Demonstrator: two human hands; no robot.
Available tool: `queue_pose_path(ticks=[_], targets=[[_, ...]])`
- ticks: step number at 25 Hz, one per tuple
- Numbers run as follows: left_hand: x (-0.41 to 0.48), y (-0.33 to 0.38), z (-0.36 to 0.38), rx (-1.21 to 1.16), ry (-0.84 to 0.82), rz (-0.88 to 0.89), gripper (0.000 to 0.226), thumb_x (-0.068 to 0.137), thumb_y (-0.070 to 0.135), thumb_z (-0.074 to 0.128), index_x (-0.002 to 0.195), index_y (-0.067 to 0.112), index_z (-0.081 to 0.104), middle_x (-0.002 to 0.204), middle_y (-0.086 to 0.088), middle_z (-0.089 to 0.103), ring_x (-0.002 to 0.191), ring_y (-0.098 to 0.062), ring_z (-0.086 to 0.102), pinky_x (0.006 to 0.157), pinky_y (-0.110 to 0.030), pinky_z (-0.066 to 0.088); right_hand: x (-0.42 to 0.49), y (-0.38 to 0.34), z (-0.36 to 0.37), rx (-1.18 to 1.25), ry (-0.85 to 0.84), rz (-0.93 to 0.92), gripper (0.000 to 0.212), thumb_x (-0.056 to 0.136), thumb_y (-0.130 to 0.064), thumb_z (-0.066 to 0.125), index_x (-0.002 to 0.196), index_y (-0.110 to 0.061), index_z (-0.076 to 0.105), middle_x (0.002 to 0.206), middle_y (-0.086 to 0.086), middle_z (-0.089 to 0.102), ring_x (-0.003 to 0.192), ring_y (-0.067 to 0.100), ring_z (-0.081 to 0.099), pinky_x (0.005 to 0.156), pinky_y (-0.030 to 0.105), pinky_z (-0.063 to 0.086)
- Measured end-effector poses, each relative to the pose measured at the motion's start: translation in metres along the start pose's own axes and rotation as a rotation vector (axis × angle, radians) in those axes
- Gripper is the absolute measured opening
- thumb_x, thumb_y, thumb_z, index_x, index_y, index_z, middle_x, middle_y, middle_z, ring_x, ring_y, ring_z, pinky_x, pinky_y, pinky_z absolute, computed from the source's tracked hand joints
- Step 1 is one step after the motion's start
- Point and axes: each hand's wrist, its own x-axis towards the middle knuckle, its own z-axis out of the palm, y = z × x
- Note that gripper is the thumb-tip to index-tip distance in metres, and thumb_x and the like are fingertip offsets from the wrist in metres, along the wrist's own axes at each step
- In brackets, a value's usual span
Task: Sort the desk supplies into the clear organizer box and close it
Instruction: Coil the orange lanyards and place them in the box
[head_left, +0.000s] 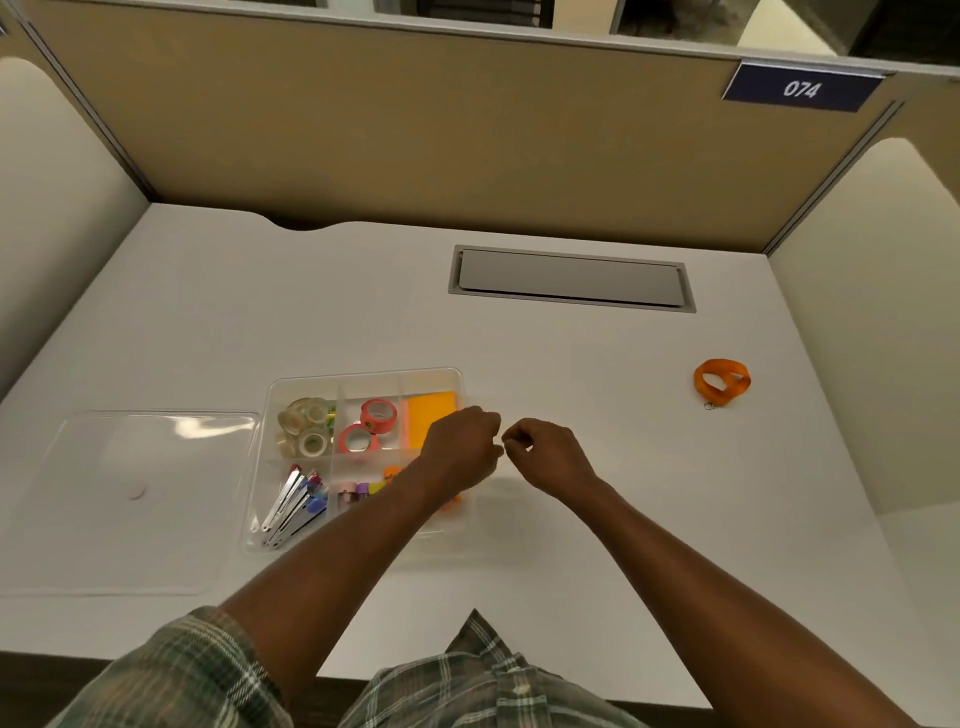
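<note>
White bench (571, 364) walled by tan partitions (415, 130), with a grey hatch (570, 278) flush near the far edge. The clear organizer box (363, 375) sits open left of centre. Its lid (135, 493) lies flat beside it, toward the left edge. An orange lanyard (722, 382) lies well apart at right. The left grip (462, 447) hangs over the box's right side and the right grip (545, 454) is just beside it. Both are curled, fingertips nearly meeting; I cannot tell whether they pinch anything.

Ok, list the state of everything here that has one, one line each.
organizer box: open, lid off
lid: flat on the desk, left of the box
orange lanyard: on the desk, outside the box
cable hatch: shut
left hand: fingers curled over the box's right edge, hold unclear
right hand: fingers curled, hold unclear
</note>
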Motion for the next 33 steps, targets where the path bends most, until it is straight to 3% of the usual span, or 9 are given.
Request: queue_pose_path(ticks=[4, 8, 12, 16, 21, 26, 30, 33], targets=[[0.011, 0.045, 0.025, -0.036, -0.090, 0.066, 0.040, 0.089, 0.042, 0.063, 0.121, 0.018, 0.058, 0.118, -0.005, 0.056, 0.107, -0.024, 0.055, 0.080, -0.032, 0.043, 0.000, 0.054, -0.033, -0.020, 0.018, 0.056, 0.015, 0.090, -0.032, 0.056, 0.094, -0.026, 0.069, 0.096, -0.011, 0.072, 0.092, 0.012, 0.065, 0.083, 0.036, 0.055], [0.024, 0.072, 0.069, 0.061, -0.141, 0.110, 0.061, 0.088, 0.043, 0.062, 0.141, 0.019, 0.043, 0.143, -0.011, 0.041, 0.125, -0.030, 0.045, 0.097, -0.040, 0.044, 0.001, 0.120, -0.067, -0.066, 0.037, 0.118, 0.016, 0.090, -0.033, 0.059, 0.097, -0.023, 0.068, 0.098, -0.006, 0.071, 0.095, 0.016, 0.065, 0.084, 0.036, 0.054], [0.028, 0.080, 0.102, 0.081, -0.054, 0.110, 0.075, 0.086, 0.041, 0.066, 0.149, 0.013, 0.038, 0.156, -0.022, 0.029, 0.139, -0.042, 0.035, 0.107, -0.049, 0.037, 0.005, 0.177, -0.108, -0.173, 0.100, 0.132, 0.034, 0.092, -0.032, 0.060, 0.124, -0.019, 0.059, 0.120, 0.005, 0.060, 0.111, 0.024, 0.059, 0.090, 0.035, 0.048], [0.020, 0.078, 0.130, 0.115, -0.149, 0.031, 0.076, 0.093, 0.047, 0.051, 0.156, 0.021, 0.016, 0.164, -0.011, 0.001, 0.150, -0.034, 0.010, 0.116, -0.047, 0.026, 0.021, 0.216, -0.147, -0.290, 0.212, 0.128, 0.054, 0.092, -0.025, 0.060, 0.143, -0.019, 0.044, 0.148, 0.008, 0.040, 0.128, 0.031, 0.045, 0.097, 0.045, 0.045], [0.009, 0.088, 0.137, 0.072, -0.157, -0.055, 0.080, 0.093, 0.047, 0.052, 0.157, 0.022, 0.010, 0.164, -0.008, -0.007, 0.151, -0.031, 0.002, 0.118, -0.044, 0.023, 0.052, 0.241, -0.169, -0.403, 0.018, 0.213, 0.046, 0.093, -0.022, 0.057, 0.139, -0.021, 0.051, 0.162, 0.007, 0.018, 0.136, 0.035, 0.039, 0.102, 0.045, 0.042], [0.007, 0.102, 0.128, 0.032, -0.236, -0.132, 0.076, 0.094, 0.050, 0.052, 0.156, 0.022, 0.017, 0.165, -0.006, -0.005, 0.151, -0.028, 0.002, 0.116, -0.041, 0.027, 0.060, 0.235, -0.169, -0.319, 0.076, 0.145, 0.039, 0.093, -0.013, 0.051, 0.131, -0.017, 0.058, 0.140, 0.005, 0.051, 0.128, 0.031, 0.049, 0.101, 0.043, 0.045], [0.021, 0.113, 0.107, -0.139, -0.166, -0.173, 0.062, 0.089, 0.048, 0.061, 0.142, 0.021, 0.044, 0.152, -0.007, 0.035, 0.140, -0.025, 0.034, 0.109, -0.038, 0.037, 0.056, 0.203, -0.171, 0.010, 0.240, 0.022, 0.011, 0.084, -0.022, 0.072, 0.094, -0.017, 0.070, 0.097, -0.004, 0.071, 0.094, 0.016, 0.064, 0.078, 0.029, 0.049], [0.039, 0.125, 0.074, -0.278, -0.047, -0.137, 0.056, 0.087, 0.045, 0.066, 0.135, 0.021, 0.051, 0.134, -0.005, 0.051, 0.123, -0.024, 0.051, 0.098, -0.032, 0.043, 0.041, 0.159, -0.187, 0.288, 0.231, 0.013, 0.019, 0.081, -0.025, 0.077, 0.096, -0.018, 0.067, 0.091, -0.008, 0.067, 0.082, 0.009, 0.060, 0.072, 0.024, 0.047]])
